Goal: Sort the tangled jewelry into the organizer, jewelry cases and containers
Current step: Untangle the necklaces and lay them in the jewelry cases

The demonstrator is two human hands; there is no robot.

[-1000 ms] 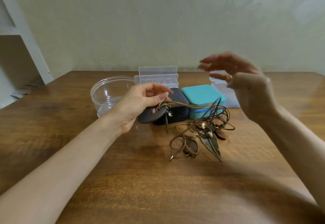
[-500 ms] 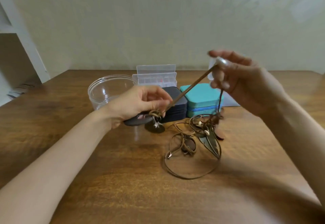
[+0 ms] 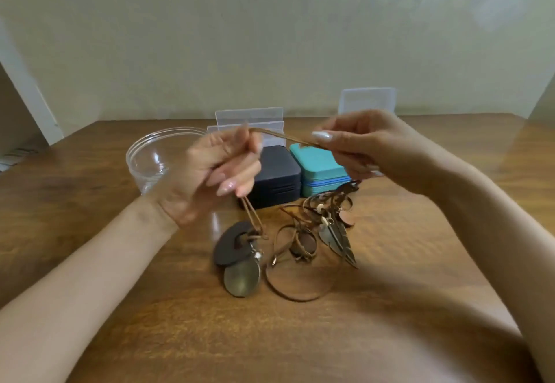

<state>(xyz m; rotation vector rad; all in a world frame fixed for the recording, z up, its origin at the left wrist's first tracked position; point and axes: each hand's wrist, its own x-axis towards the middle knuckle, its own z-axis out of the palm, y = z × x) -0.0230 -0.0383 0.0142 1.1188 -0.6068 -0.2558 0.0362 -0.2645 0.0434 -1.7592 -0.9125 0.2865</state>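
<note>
**Hands draw one cord taut above the knot of necklaces**

Both hands are closed on the same brown cord (image 3: 285, 137). The left hand (image 3: 210, 178) has its fingers curled round it, and the right hand (image 3: 369, 148) pinches it between thumb and fingertip. The length between them runs nearly straight.

Below the left hand, the cord drops doubled to a dark disc (image 3: 231, 247) and a brass disc (image 3: 241, 277). Under the right hand, the rest of the tangle (image 3: 318, 226) lies on the counter (image 3: 270, 337), with a metal leaf pendant (image 3: 339, 241) among its loops.

The cord looks soft, limp and light, likely suede, so it should not slip through the fingers. The pendants probably carry nearly all the weight and would swing if lifted. The leaf's thin edges look likely to catch on loops. To my eye the safest hold is on the cord close to a pendant's knot, easing loops open, not tugging.

Some things are hard to make out:
- The left hand is blurred, so its exact hold is unclear.
- The right palm hides where the cord joins the tangle.
- I cannot tell whether the discs hang or rest on the counter.

Beyond the hands, the black case (image 3: 279, 178) and teal case (image 3: 318, 163) stand shut. The hands partly block the clear organizer (image 3: 249, 118), so its compartments cannot be seen. The round clear container (image 3: 144, 157) sits beyond the left hand.
</note>
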